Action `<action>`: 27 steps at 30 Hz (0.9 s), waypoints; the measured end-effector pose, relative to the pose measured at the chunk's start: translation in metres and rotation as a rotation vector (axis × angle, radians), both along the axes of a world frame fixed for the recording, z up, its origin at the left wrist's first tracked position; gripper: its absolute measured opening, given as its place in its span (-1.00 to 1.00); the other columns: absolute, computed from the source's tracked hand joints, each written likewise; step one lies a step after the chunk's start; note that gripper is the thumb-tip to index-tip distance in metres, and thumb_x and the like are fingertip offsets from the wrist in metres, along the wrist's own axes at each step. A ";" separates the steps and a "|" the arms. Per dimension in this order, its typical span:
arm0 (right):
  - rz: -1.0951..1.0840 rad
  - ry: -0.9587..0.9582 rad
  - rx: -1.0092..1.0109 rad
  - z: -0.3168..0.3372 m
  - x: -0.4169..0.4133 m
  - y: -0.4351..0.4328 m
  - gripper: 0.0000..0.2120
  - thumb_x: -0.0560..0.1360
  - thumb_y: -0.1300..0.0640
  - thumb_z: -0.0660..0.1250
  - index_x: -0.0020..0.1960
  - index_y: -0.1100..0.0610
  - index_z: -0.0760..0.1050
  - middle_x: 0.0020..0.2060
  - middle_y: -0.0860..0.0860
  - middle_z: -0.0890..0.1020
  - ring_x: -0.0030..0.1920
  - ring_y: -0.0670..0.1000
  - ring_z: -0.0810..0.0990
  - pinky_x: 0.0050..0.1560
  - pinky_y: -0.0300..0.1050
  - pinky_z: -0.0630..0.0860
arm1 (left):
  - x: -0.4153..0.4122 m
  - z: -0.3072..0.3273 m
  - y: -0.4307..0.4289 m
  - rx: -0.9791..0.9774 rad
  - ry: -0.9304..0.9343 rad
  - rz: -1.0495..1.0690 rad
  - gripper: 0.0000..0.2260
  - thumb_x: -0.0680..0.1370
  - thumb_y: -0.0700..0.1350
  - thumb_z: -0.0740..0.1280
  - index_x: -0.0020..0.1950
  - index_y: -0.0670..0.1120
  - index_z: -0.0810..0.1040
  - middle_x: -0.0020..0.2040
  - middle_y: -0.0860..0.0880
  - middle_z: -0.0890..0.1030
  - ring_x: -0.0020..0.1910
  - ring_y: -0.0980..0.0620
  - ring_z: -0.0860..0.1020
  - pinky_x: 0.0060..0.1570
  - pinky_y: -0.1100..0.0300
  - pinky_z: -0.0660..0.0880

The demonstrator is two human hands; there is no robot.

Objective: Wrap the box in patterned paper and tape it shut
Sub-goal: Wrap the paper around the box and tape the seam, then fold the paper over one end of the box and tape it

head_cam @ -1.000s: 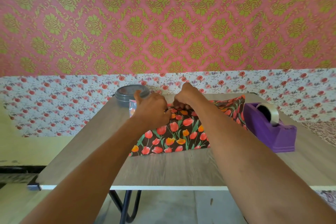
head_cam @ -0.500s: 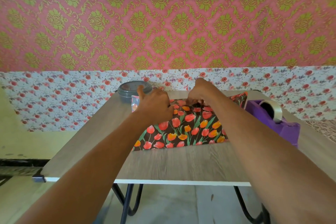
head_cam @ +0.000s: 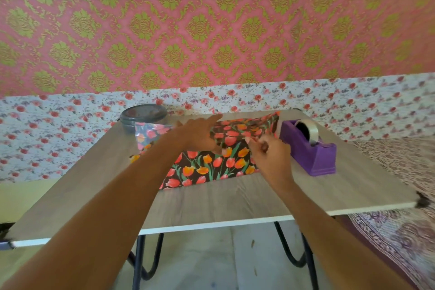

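The patterned paper (head_cam: 207, 168), dark with red and orange tulips, lies in the middle of the wooden table (head_cam: 235, 205) and is folded up over the box, which is hidden beneath it. My left hand (head_cam: 200, 135) lies on top of the folded paper with its fingers stretched out toward the far right, pressing it down. My right hand (head_cam: 270, 156) is just to the right, fingers curled, pinching the paper's edge near the wrapped top. A loose flap of paper (head_cam: 150, 134) stands up at the left, showing its paler side.
A purple tape dispenser (head_cam: 313, 153) with a roll of clear tape stands right of the paper, close to my right hand. A grey round lidded container (head_cam: 143, 115) sits at the table's back left corner. Patterned wall runs behind the table; a patterned cloth lies at the right.
My left hand has gone from curled to flat and slid right over the paper. My right hand has drawn back toward me and to the right. The view has shifted slightly left.
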State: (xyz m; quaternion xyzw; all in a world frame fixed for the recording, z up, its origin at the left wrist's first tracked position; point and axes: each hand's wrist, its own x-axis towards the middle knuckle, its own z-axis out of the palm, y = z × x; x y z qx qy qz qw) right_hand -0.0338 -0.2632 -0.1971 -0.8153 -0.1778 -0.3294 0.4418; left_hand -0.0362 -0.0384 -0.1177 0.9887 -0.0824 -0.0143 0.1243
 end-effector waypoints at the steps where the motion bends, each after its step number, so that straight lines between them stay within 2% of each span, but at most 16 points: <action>1: -0.005 0.044 0.010 -0.009 0.000 -0.005 -0.48 0.58 -0.16 0.36 -0.41 0.10 0.34 -0.56 -0.03 0.42 -0.50 0.03 0.45 -0.40 0.04 0.41 | 0.003 -0.004 -0.002 0.026 0.022 0.028 0.05 0.33 0.32 0.53 0.63 0.20 -0.05 0.61 -0.13 0.24 0.54 -0.27 0.25 0.49 -0.33 0.13; 3: 0.041 0.168 0.086 -0.024 -0.001 -0.014 -0.37 0.56 -0.30 0.30 -0.46 0.14 0.36 -0.59 0.01 0.41 -0.52 0.06 0.43 -0.37 0.05 0.42 | 0.007 -0.008 -0.003 0.093 0.017 0.086 0.09 0.22 0.41 0.50 0.58 0.24 -0.04 0.58 -0.15 0.24 0.53 -0.34 0.21 0.44 -0.48 0.02; 5: 0.113 0.322 0.166 -0.034 -0.003 -0.018 -0.33 0.53 -0.34 0.31 -0.43 0.23 0.50 -0.55 0.09 0.54 -0.48 0.10 0.55 -0.21 0.13 0.56 | 0.008 -0.010 -0.001 0.087 -0.005 0.092 0.10 0.16 0.46 0.48 0.55 0.21 0.00 0.54 -0.17 0.29 0.50 -0.35 0.25 0.40 -0.52 0.09; 8: 0.105 0.484 0.171 -0.039 -0.001 -0.017 -0.40 0.44 -0.35 0.42 -0.38 0.20 0.59 -0.47 0.06 0.65 -0.38 0.04 0.66 0.02 0.17 0.62 | 0.004 -0.011 0.002 0.064 -0.059 0.117 0.04 0.26 0.47 0.42 0.57 0.12 0.03 0.54 -0.22 0.26 0.50 -0.38 0.22 0.38 -0.50 0.17; 10: 0.101 0.587 0.269 -0.031 -0.001 -0.012 -0.30 0.23 -0.53 0.43 -0.30 0.17 0.60 -0.42 0.03 0.68 -0.32 0.05 0.69 0.05 0.24 0.63 | -0.001 -0.010 0.005 0.063 -0.142 0.133 0.04 0.33 0.50 0.31 0.62 0.05 -0.04 0.57 -0.23 0.16 0.53 -0.39 0.14 0.39 -0.50 0.16; 12: 0.112 0.640 0.297 -0.020 0.000 -0.006 -0.13 0.10 -0.64 0.38 -0.03 0.11 0.62 -0.28 0.00 0.72 -0.16 0.04 0.71 0.11 0.23 0.63 | -0.009 -0.001 0.007 -0.016 -0.256 0.102 0.09 0.29 0.56 0.20 0.64 0.03 -0.09 0.56 -0.19 0.16 0.53 -0.34 0.14 0.38 -0.45 0.22; 14: 0.153 0.647 0.311 -0.009 0.004 0.001 0.12 0.07 -0.65 0.40 0.41 0.05 0.44 0.11 -0.03 0.68 0.16 0.03 0.65 0.23 0.19 0.59 | -0.013 0.009 0.010 -0.112 -0.357 0.026 0.14 0.28 0.58 0.21 0.65 0.00 -0.11 0.55 -0.15 0.18 0.53 -0.29 0.17 0.40 -0.39 0.25; 15: 0.184 0.640 0.356 -0.002 0.003 0.003 0.13 0.10 -0.59 0.46 0.49 -0.01 0.34 0.21 -0.07 0.60 0.26 0.03 0.59 0.27 0.16 0.56 | -0.013 0.014 0.011 -0.143 -0.390 -0.013 0.17 0.27 0.58 0.24 0.65 -0.02 -0.12 0.57 -0.14 0.16 0.54 -0.26 0.17 0.42 -0.38 0.25; 16: 0.232 0.601 0.410 0.008 0.001 0.005 0.01 0.18 -0.47 0.53 0.48 -0.04 0.31 0.20 -0.12 0.55 0.29 0.02 0.56 0.27 0.11 0.56 | -0.015 0.019 0.011 -0.164 -0.412 -0.047 0.20 0.27 0.59 0.27 0.65 -0.03 -0.13 0.58 -0.14 0.13 0.55 -0.25 0.16 0.43 -0.37 0.25; 18: 0.353 0.507 0.508 0.028 -0.001 0.005 -0.28 0.39 -0.12 0.59 0.42 -0.01 0.33 0.03 -0.19 0.53 0.17 -0.03 0.59 0.09 -0.01 0.61 | -0.021 0.024 0.010 -0.192 -0.452 -0.106 0.23 0.27 0.56 0.34 0.65 -0.06 -0.17 0.59 -0.12 0.10 0.56 -0.21 0.17 0.45 -0.32 0.26; 19: 0.416 0.473 0.540 0.037 -0.001 0.005 -0.36 0.45 0.03 0.57 0.42 0.01 0.34 -0.01 -0.21 0.55 0.10 -0.07 0.61 -0.03 -0.08 0.61 | -0.024 0.024 0.009 -0.216 -0.470 -0.135 0.23 0.29 0.51 0.38 0.65 -0.08 -0.18 0.58 -0.12 0.11 0.55 -0.15 0.18 0.48 -0.25 0.25; 20: 0.486 0.424 0.564 0.046 -0.001 0.005 -0.39 0.46 0.14 0.56 0.41 0.03 0.36 0.01 -0.19 0.61 0.08 -0.08 0.65 -0.06 -0.12 0.63 | -0.027 0.023 0.008 -0.247 -0.484 -0.156 0.21 0.32 0.44 0.43 0.65 -0.11 -0.17 0.56 -0.12 0.13 0.54 -0.07 0.19 0.50 -0.14 0.23; 22: 0.557 0.312 0.563 0.057 0.002 0.005 -0.40 0.35 0.23 0.63 0.31 0.10 0.47 0.11 0.01 0.70 0.13 0.05 0.70 0.07 0.02 0.66 | -0.033 0.018 0.008 -0.304 -0.507 -0.180 0.19 0.33 0.29 0.51 0.65 -0.14 -0.16 0.54 -0.14 0.17 0.51 0.02 0.17 0.49 0.02 0.18; 23: 0.578 0.268 0.530 0.058 0.003 0.007 -0.42 0.28 0.25 0.66 0.24 0.14 0.54 0.10 0.08 0.72 0.12 0.10 0.71 0.13 0.09 0.65 | -0.035 0.013 0.010 -0.323 -0.514 -0.181 0.20 0.32 0.25 0.54 0.65 -0.15 -0.17 0.55 -0.14 0.17 0.54 0.01 0.15 0.51 0.01 0.16; 24: 0.597 0.243 0.487 0.058 0.000 0.007 -0.45 0.22 0.28 0.67 0.17 0.17 0.59 0.06 0.07 0.74 0.09 0.09 0.72 0.12 0.07 0.65 | -0.037 0.008 0.012 -0.334 -0.515 -0.175 0.22 0.30 0.23 0.55 0.65 -0.13 -0.19 0.57 -0.13 0.16 0.56 -0.02 0.12 0.53 -0.02 0.13; 27: 0.617 0.265 0.386 0.053 -0.006 0.005 -0.44 0.20 0.45 0.63 0.17 0.30 0.61 0.04 0.10 0.74 0.04 0.03 0.73 0.02 -0.11 0.63 | -0.039 -0.007 0.022 -0.333 -0.526 -0.188 0.26 0.27 0.29 0.56 0.66 -0.11 -0.20 0.62 -0.10 0.15 0.61 -0.09 0.11 0.56 -0.13 0.13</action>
